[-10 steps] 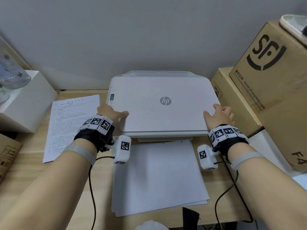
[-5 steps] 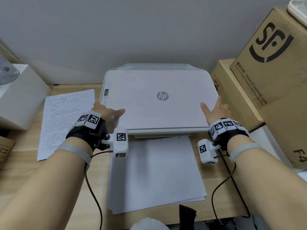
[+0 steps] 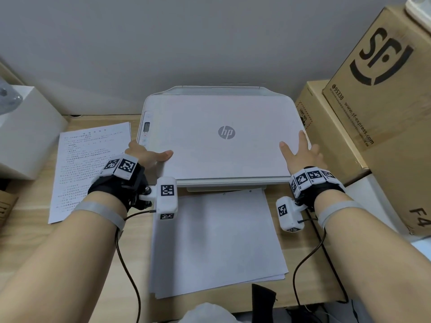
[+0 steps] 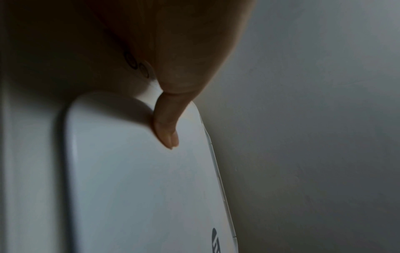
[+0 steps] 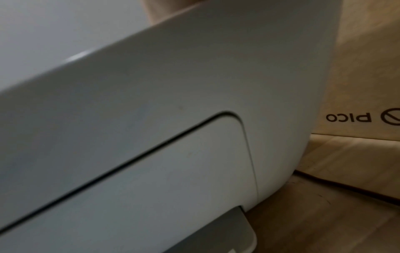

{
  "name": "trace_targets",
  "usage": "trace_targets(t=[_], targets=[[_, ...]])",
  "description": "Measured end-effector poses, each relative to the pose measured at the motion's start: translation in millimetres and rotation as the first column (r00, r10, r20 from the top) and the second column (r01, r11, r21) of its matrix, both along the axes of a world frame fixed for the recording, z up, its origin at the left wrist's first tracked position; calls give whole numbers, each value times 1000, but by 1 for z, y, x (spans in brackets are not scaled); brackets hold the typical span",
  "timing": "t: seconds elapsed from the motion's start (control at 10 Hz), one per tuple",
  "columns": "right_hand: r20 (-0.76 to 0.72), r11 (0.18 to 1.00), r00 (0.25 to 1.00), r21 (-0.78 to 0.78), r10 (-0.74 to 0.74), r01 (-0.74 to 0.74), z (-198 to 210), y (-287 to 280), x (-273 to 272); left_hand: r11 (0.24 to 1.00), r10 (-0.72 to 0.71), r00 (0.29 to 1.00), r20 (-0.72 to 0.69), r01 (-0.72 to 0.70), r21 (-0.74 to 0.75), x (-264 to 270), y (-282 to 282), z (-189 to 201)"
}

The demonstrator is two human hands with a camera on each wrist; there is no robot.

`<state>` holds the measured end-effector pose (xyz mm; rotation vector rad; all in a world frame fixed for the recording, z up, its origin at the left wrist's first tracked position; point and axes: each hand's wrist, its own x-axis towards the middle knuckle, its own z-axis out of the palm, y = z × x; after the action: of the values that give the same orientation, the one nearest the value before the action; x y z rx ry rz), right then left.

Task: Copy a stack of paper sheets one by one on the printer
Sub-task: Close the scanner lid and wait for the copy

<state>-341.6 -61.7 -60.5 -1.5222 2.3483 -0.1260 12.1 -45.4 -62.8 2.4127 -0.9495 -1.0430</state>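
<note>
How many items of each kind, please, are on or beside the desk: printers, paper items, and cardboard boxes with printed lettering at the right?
HP printer: 1
Paper items: 2, a printed sheet and a blank stack
Cardboard boxes: 2, the SF box and the box under it
Total: 5

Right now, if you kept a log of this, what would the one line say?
step: lid closed | left hand: thumb on printer lid | right hand: flat at lid's right edge | printed sheet: left of printer | blank stack: in front

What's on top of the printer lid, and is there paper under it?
Both hands rest on the closed printer lid: the left hand near its front left corner, the right hand near its front right. Anything under the lid is covered.
</note>
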Motion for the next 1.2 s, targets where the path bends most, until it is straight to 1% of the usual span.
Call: trace_targets(t=[1.2], targets=[[2, 1000, 1000, -13, -7, 7, -4, -2, -1, 999, -43, 998, 52, 43, 14, 1, -1, -1]])
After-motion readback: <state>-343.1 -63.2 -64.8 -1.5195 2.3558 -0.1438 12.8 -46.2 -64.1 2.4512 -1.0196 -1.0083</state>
